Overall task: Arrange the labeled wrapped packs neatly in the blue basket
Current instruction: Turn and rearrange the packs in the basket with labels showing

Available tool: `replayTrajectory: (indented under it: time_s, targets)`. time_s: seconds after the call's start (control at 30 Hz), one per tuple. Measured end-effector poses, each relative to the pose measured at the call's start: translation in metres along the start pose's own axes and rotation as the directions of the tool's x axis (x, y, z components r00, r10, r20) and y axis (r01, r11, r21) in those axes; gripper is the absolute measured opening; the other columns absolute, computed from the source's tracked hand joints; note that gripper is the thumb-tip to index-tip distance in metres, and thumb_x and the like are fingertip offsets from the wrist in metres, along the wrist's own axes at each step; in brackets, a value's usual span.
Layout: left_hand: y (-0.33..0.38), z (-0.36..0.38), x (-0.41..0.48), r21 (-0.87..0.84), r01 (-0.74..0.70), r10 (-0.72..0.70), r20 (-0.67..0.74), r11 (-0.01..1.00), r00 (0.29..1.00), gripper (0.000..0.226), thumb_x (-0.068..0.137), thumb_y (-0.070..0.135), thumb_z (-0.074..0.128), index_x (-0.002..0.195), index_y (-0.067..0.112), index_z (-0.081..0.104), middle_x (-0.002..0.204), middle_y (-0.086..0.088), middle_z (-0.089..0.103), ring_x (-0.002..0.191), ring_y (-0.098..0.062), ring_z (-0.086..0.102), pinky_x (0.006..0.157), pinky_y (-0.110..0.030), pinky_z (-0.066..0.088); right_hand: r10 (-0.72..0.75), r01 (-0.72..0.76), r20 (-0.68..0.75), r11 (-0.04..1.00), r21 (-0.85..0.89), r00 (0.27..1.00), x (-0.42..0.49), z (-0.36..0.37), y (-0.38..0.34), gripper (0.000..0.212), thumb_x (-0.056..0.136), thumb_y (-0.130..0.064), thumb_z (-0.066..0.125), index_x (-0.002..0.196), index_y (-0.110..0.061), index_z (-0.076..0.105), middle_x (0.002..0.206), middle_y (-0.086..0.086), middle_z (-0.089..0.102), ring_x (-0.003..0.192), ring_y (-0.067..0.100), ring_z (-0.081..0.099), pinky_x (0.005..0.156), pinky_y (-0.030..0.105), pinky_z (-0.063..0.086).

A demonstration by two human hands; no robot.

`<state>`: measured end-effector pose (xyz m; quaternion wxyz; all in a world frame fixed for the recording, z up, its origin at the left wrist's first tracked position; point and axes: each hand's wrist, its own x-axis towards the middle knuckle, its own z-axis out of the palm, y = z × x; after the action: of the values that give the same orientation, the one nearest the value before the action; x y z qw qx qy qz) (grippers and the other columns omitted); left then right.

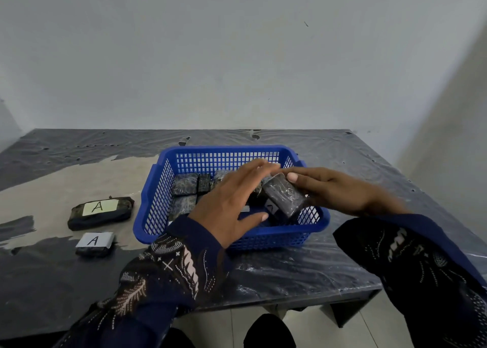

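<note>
A blue mesh basket [158, 187] stands on the table's middle. Several dark wrapped packs [185, 184] lie flat along its left and back part. My right hand [334, 189] grips a dark wrapped pack [283, 194] tilted over the basket's right side, its white label end pointing toward me. My left hand [226, 202] hovers over the basket with fingers spread and straight, its fingertips close to that pack. Left of the basket a large pack labeled A [101, 212] and a smaller pack labeled A [95, 243] lie on the table.
The table [329, 263] is covered with dark wrinkled plastic sheeting, worn pale at the left. A plain wall runs behind it and a corner closes in at the right. The table's front edge lies just below my sleeves.
</note>
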<state>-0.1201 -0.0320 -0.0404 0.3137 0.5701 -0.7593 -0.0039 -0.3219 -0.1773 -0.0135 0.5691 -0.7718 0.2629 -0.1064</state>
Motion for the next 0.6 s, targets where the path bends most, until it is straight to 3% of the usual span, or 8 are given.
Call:
replayTrajectory:
  time_s: [0.07, 0.17, 0.27, 0.33, 0.43, 0.5, 0.6]
  targets:
    - [0.001, -0.003, 0.009, 0.01, -0.057, 0.057, 0.02, 0.998, 0.998, 0.067, 0.087, 0.037, 0.064, 0.146, 0.034, 0.032, 0.15, 0.013, 0.036, 0.133, -0.007, 0.038, 0.103, -0.035, 0.044, 0.016, -0.012, -0.027, 0.99, 0.138, 1.0, -0.002, 0.007, 0.004, 0.042, 0.094, -0.04, 0.052, 0.13, -0.024, 0.064, 0.123, 0.01, 0.072, 0.113, 0.025, 0.068, 0.093, 0.041, 0.057]
    - [0.001, -0.006, 0.015, -0.013, -0.063, 0.063, 0.02, 0.998, 0.998, 0.058, 0.086, 0.049, 0.057, 0.139, 0.03, 0.046, 0.141, 0.011, 0.05, 0.122, 0.001, 0.045, 0.097, -0.032, 0.049, 0.019, -0.007, -0.091, 0.992, 0.129, 0.996, -0.005, 0.014, 0.004, 0.038, 0.099, -0.041, 0.047, 0.122, -0.021, 0.069, 0.114, 0.008, 0.075, 0.103, 0.02, 0.071, 0.082, 0.028, 0.059]
    - [0.0, -0.007, 0.017, -0.053, -0.018, 0.019, 0.028, 0.998, 0.999, 0.06, 0.085, 0.054, 0.055, 0.137, 0.027, 0.047, 0.136, 0.008, 0.053, 0.12, -0.007, 0.051, 0.097, -0.032, 0.049, -0.002, 0.019, -0.148, 0.994, 0.111, 0.989, -0.013, 0.016, 0.001, 0.044, 0.097, -0.051, 0.04, 0.123, -0.027, 0.067, 0.114, 0.006, 0.076, 0.104, 0.023, 0.073, 0.089, 0.033, 0.06]
    - [0.001, -0.009, 0.017, -0.088, 0.06, -0.058, 0.021, 0.994, 0.998, 0.06, 0.084, 0.055, 0.057, 0.135, 0.024, 0.049, 0.13, 0.008, 0.056, 0.113, -0.007, 0.054, 0.093, -0.031, 0.049, -0.095, 0.113, -0.182, 0.989, 0.095, 0.979, -0.02, 0.018, 0.001, 0.044, 0.098, -0.053, 0.046, 0.132, -0.029, 0.06, 0.123, 0.004, 0.071, 0.108, 0.026, 0.071, 0.092, 0.037, 0.059]
    - [0.003, -0.011, 0.019, -0.162, 0.158, -0.159, 0.007, 0.974, 0.987, 0.056, 0.084, 0.056, 0.051, 0.129, 0.022, 0.054, 0.118, 0.006, 0.063, 0.101, -0.007, 0.058, 0.087, -0.03, 0.051, -0.252, 0.246, -0.188, 0.968, -0.055, 0.949, -0.03, 0.025, 0.003, 0.052, 0.088, -0.028, 0.073, 0.137, -0.026, 0.053, 0.131, -0.002, 0.065, 0.109, 0.023, 0.071, 0.089, 0.033, 0.059]
    - [0.005, -0.011, 0.02, -0.151, 0.176, -0.172, 0.042, 0.973, 0.984, 0.057, 0.085, 0.059, 0.047, 0.127, 0.022, 0.055, 0.115, 0.007, 0.064, 0.098, -0.008, 0.06, 0.087, -0.032, 0.051, -0.278, 0.256, -0.205, 0.958, -0.13, 0.938, -0.031, 0.028, 0.006, 0.054, 0.083, -0.02, 0.076, 0.133, -0.022, 0.056, 0.126, -0.003, 0.067, 0.106, 0.022, 0.072, 0.088, 0.031, 0.059]
    - [0.007, -0.012, 0.019, -0.126, 0.171, -0.168, 0.037, 0.977, 0.985, 0.065, 0.08, 0.064, 0.054, 0.134, 0.029, 0.048, 0.129, 0.013, 0.054, 0.106, -0.005, 0.055, 0.09, -0.026, 0.045, -0.261, 0.243, -0.226, 0.964, -0.104, 0.938, -0.032, 0.027, 0.011, 0.052, 0.083, -0.02, 0.075, 0.132, -0.022, 0.057, 0.123, -0.001, 0.071, 0.105, 0.023, 0.073, 0.092, 0.037, 0.059]
